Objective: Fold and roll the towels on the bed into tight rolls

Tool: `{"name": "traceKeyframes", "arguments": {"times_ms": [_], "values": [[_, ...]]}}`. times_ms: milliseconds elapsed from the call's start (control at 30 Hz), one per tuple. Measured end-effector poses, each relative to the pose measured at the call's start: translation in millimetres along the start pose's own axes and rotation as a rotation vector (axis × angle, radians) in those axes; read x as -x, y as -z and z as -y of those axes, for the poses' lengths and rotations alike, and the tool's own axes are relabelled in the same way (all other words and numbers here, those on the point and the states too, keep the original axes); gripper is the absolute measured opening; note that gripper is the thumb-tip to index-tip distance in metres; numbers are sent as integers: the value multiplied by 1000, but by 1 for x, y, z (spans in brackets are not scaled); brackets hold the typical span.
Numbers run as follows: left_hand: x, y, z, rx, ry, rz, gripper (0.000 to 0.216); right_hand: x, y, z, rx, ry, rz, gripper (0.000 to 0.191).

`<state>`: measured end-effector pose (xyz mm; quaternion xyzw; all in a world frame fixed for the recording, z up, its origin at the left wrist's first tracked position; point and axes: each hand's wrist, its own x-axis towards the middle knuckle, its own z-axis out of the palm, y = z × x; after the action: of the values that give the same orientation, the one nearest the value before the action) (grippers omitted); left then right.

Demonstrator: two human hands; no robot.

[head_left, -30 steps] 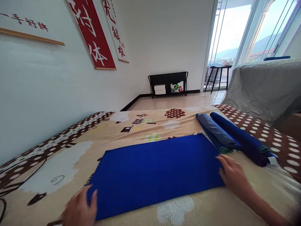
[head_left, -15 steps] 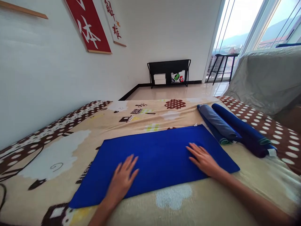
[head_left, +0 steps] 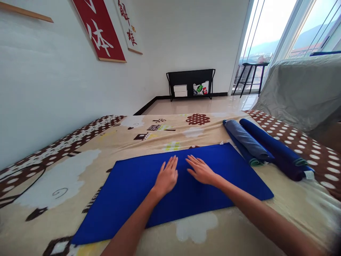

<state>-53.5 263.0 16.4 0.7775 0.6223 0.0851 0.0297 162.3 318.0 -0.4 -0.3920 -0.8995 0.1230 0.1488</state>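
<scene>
A flat blue towel (head_left: 128, 188) lies spread out on the patterned blanket (head_left: 149, 138), with a small white tag at its far edge. My left hand (head_left: 167, 175) rests on the towel near its middle, palm down and fingers stretched out. Close by on the right, my right hand (head_left: 201, 170) also lies flat against the cloth, its fingertips pointing inward and leftward. A narrow gap of blue fabric shows between the two hands. Neither hand grips anything.
To the right lie a rolled grey-blue towel (head_left: 246, 140) and a rolled dark blue towel (head_left: 277, 149). A black rack (head_left: 190, 76) stands at the far wall. A covered piece of furniture (head_left: 301, 85) and a black stool (head_left: 254, 65) are at the right.
Both hands have slid inward and away from me over the towel, the left moving right and the right moving left. The towel stays spread in place.
</scene>
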Motion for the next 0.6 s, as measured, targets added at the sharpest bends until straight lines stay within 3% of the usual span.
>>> {"name": "traceKeyframes", "arguments": {"times_ms": [67, 133, 200, 300, 400, 500, 600], "values": [[-33, -10, -6, 4, -2, 17, 58, -34, -9, 3, -5, 19, 18, 56], [-37, -12, 23, -1, 50, 23, 57, -38, -7, -25, 5, 17, 23, 55], [-19, -4, 78, -20, 154, 10, 56, -19, 7, -76, 28, -38, 11, 56], [22, 12, 178, -70, 390, -45, 62, 24, 32, -159, 89, -259, -62, 61], [49, 13, 250, -111, 540, -67, 64, 48, 39, -207, 141, -385, -108, 64], [51, 5, 275, -124, 531, -86, 65, 47, 31, -218, 174, -418, -124, 63], [44, 4, 264, -131, 520, -95, 66, 39, 25, -213, 198, -430, -141, 62]]}}
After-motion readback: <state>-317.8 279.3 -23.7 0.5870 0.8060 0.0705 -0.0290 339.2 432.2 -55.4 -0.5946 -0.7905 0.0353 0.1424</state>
